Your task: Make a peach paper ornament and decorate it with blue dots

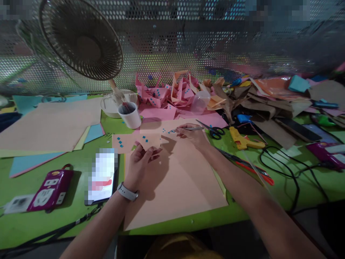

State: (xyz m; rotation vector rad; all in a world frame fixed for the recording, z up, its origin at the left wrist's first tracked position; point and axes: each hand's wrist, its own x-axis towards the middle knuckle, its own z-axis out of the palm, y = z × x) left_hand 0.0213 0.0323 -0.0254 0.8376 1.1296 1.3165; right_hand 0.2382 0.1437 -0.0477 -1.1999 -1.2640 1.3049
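My left hand (141, 158), with a watch on the wrist, grips a peach paper strip (125, 141) that bears small blue squares. In my right hand (188, 133) is a slim pen-like tool (195, 128), held between the fingers. The fingertips of that hand are at a little group of blue bits (171, 131) on a large peach sheet (178, 187). This sheet lies flat under both hands. The strip is raised slightly over its upper left part.
A white cup (129, 116) and a fan (86, 46) stand behind. Scissors (216, 132), a yellow glue gun (244, 139) and cables lie right. At left are a phone (102, 176) and a purple power strip (51, 189). Pink folded paper (157, 95) is heaped at the back.
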